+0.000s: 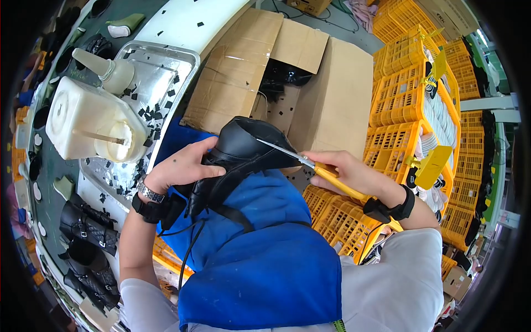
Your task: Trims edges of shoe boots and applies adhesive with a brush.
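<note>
My left hand (180, 166) grips a black boot upper (243, 149) and holds it over my blue apron (265, 260). My right hand (348, 172) is closed on yellow-handled scissors (310, 164). Their silver blades lie against the top edge of the black boot upper. Both wrists carry black bands, and the left also has a metal bracelet.
An open cardboard box (326, 94) with black scraps stands just beyond my hands. A metal tray (160, 77) on the left holds a white plastic jug (88, 122) and a squeeze bottle (108, 69). Black boots (88, 227) lie at lower left. Yellow crates (409, 105) stack at right.
</note>
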A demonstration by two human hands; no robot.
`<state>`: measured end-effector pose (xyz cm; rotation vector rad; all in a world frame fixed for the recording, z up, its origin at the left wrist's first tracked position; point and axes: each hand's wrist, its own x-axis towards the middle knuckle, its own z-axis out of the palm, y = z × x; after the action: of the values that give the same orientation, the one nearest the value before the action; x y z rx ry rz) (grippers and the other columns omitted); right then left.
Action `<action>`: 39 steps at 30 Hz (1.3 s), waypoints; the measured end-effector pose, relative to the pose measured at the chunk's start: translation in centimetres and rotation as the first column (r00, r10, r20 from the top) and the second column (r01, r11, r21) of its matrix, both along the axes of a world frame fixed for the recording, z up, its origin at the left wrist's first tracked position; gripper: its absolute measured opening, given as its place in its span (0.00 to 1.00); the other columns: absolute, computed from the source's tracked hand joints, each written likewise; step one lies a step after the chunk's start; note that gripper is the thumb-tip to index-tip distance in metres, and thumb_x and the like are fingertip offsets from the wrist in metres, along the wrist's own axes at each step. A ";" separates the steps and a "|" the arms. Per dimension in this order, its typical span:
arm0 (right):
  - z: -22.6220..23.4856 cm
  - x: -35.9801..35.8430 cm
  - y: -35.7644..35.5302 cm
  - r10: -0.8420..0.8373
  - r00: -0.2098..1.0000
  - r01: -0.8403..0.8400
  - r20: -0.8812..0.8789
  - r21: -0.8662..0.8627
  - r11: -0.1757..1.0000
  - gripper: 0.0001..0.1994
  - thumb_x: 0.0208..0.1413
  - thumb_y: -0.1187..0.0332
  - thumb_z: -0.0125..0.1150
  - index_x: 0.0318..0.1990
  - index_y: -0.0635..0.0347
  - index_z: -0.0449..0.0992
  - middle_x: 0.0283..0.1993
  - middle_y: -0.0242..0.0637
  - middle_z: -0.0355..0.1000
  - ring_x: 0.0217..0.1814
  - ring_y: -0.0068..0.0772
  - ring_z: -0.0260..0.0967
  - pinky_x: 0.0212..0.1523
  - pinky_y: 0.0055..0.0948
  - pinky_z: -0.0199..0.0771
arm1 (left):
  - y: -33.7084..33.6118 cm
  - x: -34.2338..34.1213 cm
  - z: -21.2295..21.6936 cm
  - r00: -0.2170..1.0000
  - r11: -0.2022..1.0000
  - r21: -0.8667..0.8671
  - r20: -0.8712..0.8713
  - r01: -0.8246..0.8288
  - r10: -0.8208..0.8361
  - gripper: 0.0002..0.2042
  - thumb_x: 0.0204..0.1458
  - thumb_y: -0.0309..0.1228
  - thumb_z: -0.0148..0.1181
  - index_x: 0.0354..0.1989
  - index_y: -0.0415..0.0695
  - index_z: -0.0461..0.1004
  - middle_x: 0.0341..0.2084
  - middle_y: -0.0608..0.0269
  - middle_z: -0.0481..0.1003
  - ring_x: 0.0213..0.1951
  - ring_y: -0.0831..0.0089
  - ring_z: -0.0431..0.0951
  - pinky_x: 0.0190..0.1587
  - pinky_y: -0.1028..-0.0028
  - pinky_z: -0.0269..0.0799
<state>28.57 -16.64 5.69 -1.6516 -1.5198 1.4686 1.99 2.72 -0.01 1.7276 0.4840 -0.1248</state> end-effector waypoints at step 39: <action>-1.3 2.2 -0.1 -0.201 0.970 0.116 0.134 0.472 0.874 0.23 0.44 0.79 0.59 0.52 0.60 0.65 0.29 0.31 0.61 0.28 0.23 0.57 0.30 0.21 0.61 | -2.8 -10.0 -0.9 0.789 0.747 -0.434 0.120 -0.505 0.603 0.30 0.35 0.35 0.58 0.51 0.38 0.64 0.47 0.55 0.68 0.48 0.62 0.69 0.52 0.67 0.63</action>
<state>30.73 -16.73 4.39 -1.5940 -1.6259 0.8022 -8.05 -0.03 -0.94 1.1301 0.7180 0.4143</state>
